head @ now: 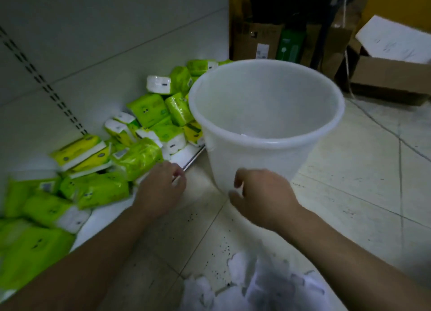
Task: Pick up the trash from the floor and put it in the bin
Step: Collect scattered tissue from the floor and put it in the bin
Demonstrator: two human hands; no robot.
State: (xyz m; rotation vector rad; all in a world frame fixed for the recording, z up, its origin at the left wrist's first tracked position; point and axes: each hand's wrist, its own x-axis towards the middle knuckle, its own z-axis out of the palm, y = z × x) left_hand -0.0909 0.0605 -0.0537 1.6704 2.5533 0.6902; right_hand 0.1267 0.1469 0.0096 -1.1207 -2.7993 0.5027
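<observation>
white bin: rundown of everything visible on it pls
The white bin is a round, translucent plastic tub with a rolled rim, tapering toward its base. It stands upright on the tiled floor, beside the shelf of green tissue packs. The inside looks empty, though a small pale bit shows near the front rim. The right hand is at its lower wall; contact unclear.

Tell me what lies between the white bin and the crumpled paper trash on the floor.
In the head view, the right hand sits between the bin and the crumpled paper trash; otherwise only bare speckled floor tile.
</observation>
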